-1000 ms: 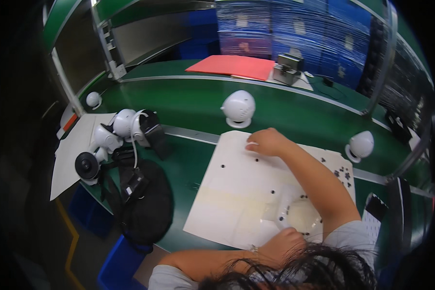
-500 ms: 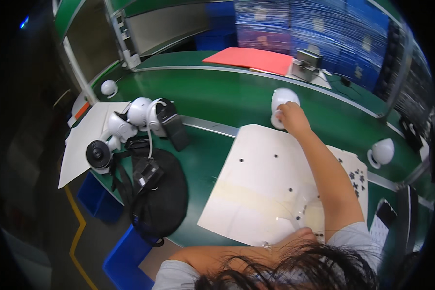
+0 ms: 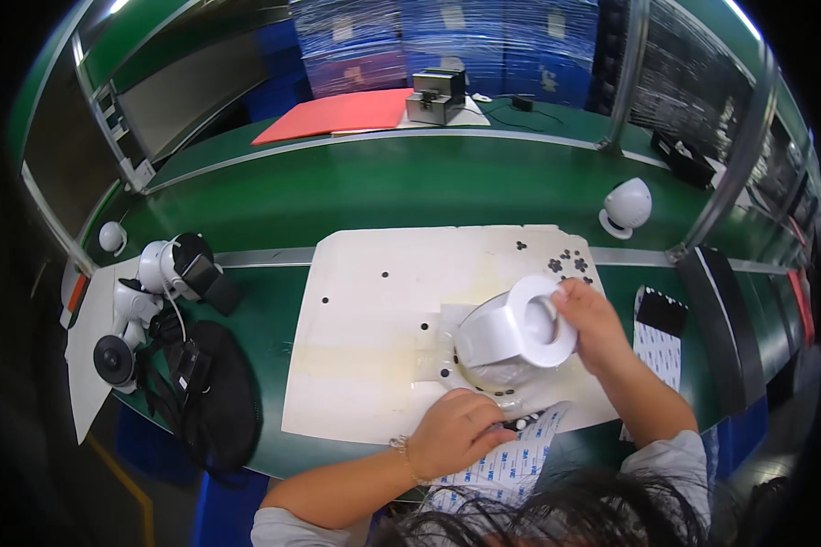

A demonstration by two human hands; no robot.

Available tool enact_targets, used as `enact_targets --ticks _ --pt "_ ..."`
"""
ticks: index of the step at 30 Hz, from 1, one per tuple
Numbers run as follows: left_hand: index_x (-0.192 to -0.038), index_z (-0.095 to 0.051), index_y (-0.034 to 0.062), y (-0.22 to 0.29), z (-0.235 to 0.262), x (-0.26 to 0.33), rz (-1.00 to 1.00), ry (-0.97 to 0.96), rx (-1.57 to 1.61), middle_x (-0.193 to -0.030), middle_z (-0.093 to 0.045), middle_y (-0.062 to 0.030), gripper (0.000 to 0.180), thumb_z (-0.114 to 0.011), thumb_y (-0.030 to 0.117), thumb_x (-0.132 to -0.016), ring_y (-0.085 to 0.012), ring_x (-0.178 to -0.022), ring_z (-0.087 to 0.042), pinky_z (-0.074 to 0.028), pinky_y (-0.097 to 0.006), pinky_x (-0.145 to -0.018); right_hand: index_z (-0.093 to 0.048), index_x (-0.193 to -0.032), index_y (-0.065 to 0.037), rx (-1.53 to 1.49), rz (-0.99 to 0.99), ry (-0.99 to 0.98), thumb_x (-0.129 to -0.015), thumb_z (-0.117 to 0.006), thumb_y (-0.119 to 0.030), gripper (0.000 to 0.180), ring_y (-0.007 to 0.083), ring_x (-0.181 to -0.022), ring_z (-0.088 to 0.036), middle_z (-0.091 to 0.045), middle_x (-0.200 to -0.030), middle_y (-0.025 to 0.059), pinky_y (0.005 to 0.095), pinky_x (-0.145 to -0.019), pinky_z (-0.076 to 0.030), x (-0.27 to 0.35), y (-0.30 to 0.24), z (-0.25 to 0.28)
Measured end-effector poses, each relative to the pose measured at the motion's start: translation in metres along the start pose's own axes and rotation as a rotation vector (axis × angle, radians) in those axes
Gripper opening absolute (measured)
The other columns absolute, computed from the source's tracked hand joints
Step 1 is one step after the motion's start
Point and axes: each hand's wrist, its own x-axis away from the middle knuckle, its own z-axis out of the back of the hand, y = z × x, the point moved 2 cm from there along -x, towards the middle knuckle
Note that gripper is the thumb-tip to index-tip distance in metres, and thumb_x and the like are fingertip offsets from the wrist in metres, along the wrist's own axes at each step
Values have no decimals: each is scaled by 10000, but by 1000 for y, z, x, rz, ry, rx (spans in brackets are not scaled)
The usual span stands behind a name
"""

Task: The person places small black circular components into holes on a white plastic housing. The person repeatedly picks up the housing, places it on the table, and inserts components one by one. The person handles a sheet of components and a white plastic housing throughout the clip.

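Head-worn fisheye view, looking down over a green workbench

The single camera sat on the person's head and faced steeply down and forward, close enough that dark hair filled the lower edge and both forearms entered from below. The white work mat [image 3: 383, 337] lay near the centre, with the left hand [image 3: 461, 430] and right hand [image 3: 595, 321] just beneath the lens. Farther off, toward the top, the view reached the red sheet [image 3: 337, 114] and stacked blue boxes [image 3: 447, 36]. Straight bench edges bowed toward the black circular rim. No second view was present, so nothing overlapped.
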Motion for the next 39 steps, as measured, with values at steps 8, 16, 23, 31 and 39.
enact_targets --ticks 8,16,23,31,39 --pt "-767 -559 36 5 12 5 45 30 -3 -684 -540 -75 261 -691 245 -685 -269 -624 -512 -401 -348 -581 -483 -1061 -52 696 697 72 -795 -611 -155 313 193 -900 -538 -571 -944 80 346 -748 -410 42 -21 -7" --pt "-727 -583 68 8 9 -1 -96 100 -61 -680 -547 -38 229 -710 241 -650 -226 -592 -512 -393 -331 -541 -587 -907 -133 879 792 -465 -718 -667 -166 208 222 -1112 -455 -556 -1077 -16 382 -861 -296 69 -26 -37" --pt "-714 -599 73 11 13 -3 -140 30 -183 -684 -549 -20 262 -734 262 -591 -204 -596 -516 -389 -318 -522 -606 -835 -132 870 849 -478 -711 -660 -155 137 221 -1149 -415 -548 -1108 -20 378 -864 -289 69 -21 -38" --pt "-749 -629 117 20 13 -4 -105 282 -433 -1068 -561 -89 236 -736 285 -623 -250 -972 -487 -363 -364 -774 -581 -834 -88 651 789 -212 -805 -576 -150 69 255 -1123 -419 -524 -1112 71 396 -928 -307 41 -32 -11" --pt "-729 -585 142 19 11 -3 -71 113 -510 -1192 -533 -60 196 -703 290 -677 -245 -1077 -456 -304 -390 -862 -580 -876 -16 271 202 -187 -852 -535 -153 147 140 -873 -519 -572 -970 74 271 -775 -410 -1 -10 7"
